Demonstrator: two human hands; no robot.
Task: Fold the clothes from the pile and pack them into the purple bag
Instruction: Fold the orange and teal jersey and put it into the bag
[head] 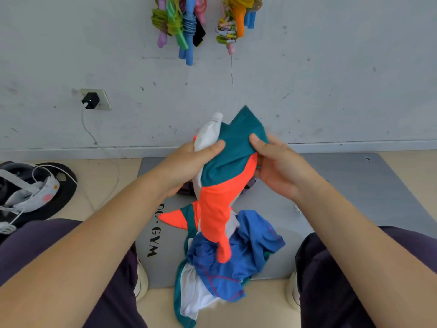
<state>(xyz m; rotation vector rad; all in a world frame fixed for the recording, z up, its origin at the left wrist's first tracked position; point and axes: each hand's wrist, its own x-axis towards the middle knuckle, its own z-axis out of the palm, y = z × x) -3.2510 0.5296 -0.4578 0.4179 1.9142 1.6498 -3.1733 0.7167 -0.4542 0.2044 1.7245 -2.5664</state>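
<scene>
I hold a teal, orange and white garment point(220, 185) up in front of me, above the grey mat. My left hand point(189, 162) grips its white and teal top edge, thumb on the front. My right hand point(276, 162) pinches the teal cloth at the right, thumb on top. The orange part hangs down over the pile point(224, 263) on the mat: a crumpled blue garment and a white and teal one under it. Slivers of a dark purple thing point(251, 183), perhaps the bag, show behind the held garment; the rest is hidden.
A grey gym mat point(343, 185) lies against the white wall. My knees in dark trousers frame the pile. A black round stand with a white headset point(30, 192) sits at left, its cable running to a wall socket point(94, 99). Coloured jump ropes point(182, 27) hang on the wall.
</scene>
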